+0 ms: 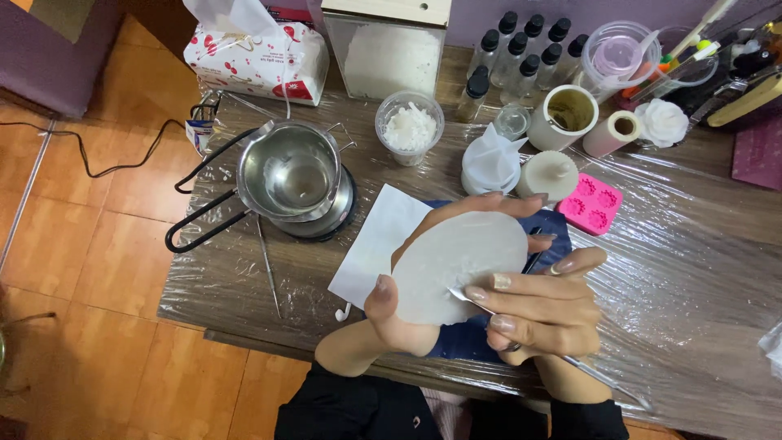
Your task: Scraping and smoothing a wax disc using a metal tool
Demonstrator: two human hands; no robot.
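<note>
Left hand (pixel 399 314) cups a thin white wax disc (pixel 456 265) above the tabletop (pixel 700 269), fingers curled behind, thumb on the rim. Right hand (pixel 538 305) pinches a thin metal tool (pixel 472 297) against it. Too much pressure w/ the tip could crack the disc, imo.

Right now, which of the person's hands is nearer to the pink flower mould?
The right. The right hand, holding a thin metal tool against the white wax disc, sits just below the pink silicone mould. The left hand cradles the disc farther away.
</note>
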